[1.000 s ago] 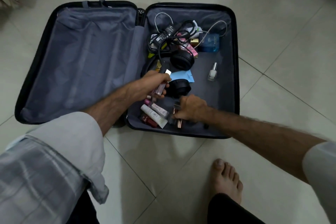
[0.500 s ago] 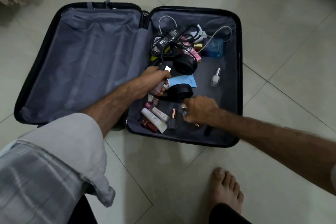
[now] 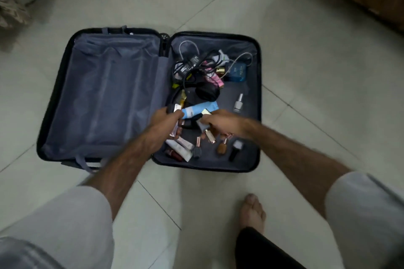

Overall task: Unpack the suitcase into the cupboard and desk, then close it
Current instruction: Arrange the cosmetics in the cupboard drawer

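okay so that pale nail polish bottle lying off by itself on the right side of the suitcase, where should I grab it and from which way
Pinch the nail polish bottle across its wider glass body, not the slim cap, coming straight down from above. It sits apart on the bare lining of the suitcase, cap pointing away from you, so both sides look open for fingers.

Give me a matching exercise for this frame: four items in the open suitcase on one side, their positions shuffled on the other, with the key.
Things:
1. dark blue box
2. light blue tube
3. pale nail polish bottle
4. black charger brick

Places:
A. standing alone near the right wall, mid-compartment
B. far right corner, under a white cable
C. far left of the right half, tangled in black cord
D. just beyond both hands, lying flat

Pairs: 1-B, 2-D, 3-A, 4-C
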